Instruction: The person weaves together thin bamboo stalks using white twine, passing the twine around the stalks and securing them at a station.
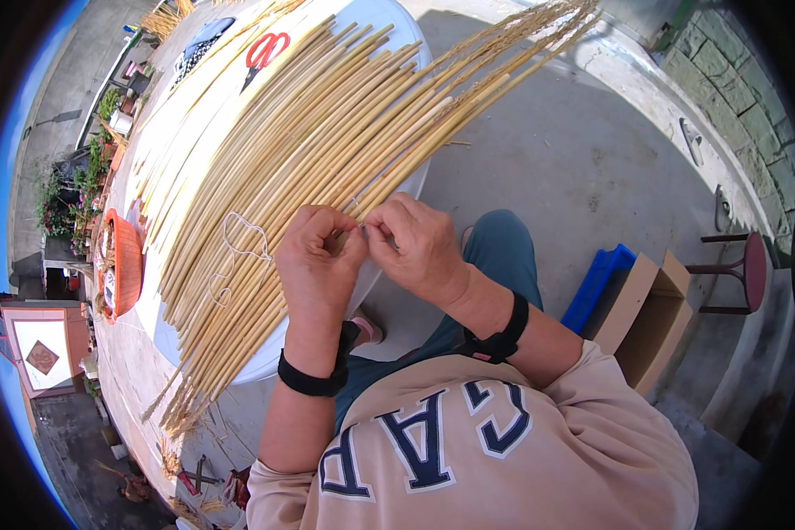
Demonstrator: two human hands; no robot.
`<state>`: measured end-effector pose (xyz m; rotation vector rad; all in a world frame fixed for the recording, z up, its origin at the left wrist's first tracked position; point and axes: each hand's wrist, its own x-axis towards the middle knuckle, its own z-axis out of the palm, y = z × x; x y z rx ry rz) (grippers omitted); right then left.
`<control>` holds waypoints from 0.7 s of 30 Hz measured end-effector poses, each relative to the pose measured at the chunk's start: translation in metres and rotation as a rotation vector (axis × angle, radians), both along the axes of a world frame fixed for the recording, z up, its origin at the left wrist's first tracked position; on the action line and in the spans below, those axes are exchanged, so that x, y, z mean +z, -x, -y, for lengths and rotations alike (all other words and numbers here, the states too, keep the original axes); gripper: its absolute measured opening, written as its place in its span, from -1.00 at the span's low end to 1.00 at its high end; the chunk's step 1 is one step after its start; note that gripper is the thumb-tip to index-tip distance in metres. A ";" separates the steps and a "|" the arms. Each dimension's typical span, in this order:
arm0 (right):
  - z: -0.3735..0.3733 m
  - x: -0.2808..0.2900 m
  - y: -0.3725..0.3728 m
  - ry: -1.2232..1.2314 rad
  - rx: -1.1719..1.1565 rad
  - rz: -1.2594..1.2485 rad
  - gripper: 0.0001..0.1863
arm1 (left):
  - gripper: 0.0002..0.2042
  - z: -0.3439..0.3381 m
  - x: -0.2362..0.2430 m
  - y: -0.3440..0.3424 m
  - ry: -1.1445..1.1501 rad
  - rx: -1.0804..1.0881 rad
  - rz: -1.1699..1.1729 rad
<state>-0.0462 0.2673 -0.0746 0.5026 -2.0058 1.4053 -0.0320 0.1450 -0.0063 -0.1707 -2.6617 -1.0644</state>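
Long straw-coloured stalks (pixel 265 177) lie side by side in a flat row across a round white table (pixel 406 26). At the row's near edge, my left hand (pixel 320 256) and my right hand (pixel 417 243) meet fingertip to fingertip. Both are closed in a pinch over the outermost stalks. A thin white string (pixel 238 221) lies in loose loops on the stalks and runs toward my left hand. A short white bit of it shows on the stalks just beyond my fingertips; the part inside the pinch is mostly hidden by my fingers.
Red-handled scissors (pixel 265 51) lie on the stalks' far side. An orange basket (pixel 125 265) stands beyond the table's left edge. To the right are a blue crate (pixel 599 284), an open cardboard box (pixel 649 322) and a dark red stool (pixel 753 272). Feathery stalk tips (pixel 539 26) overhang the table.
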 end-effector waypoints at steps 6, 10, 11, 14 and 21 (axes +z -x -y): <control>0.002 0.000 0.000 -0.023 -0.033 -0.012 -0.85 | -0.93 0.003 0.001 0.000 0.010 -0.008 0.012; 0.004 -0.001 -0.001 0.048 -0.002 0.026 -0.85 | -0.94 0.005 0.001 0.000 -0.018 -0.029 0.042; 0.005 -0.001 -0.001 0.047 -0.002 0.027 -0.85 | -0.94 0.005 0.001 0.000 -0.015 -0.026 0.047; 0.005 -0.001 -0.002 0.060 -0.006 0.036 -0.85 | -0.94 0.003 0.002 0.000 -0.008 -0.027 0.052; 0.004 -0.002 -0.002 0.006 -0.018 -0.032 -0.86 | -0.95 0.004 0.002 0.001 -0.027 -0.057 0.072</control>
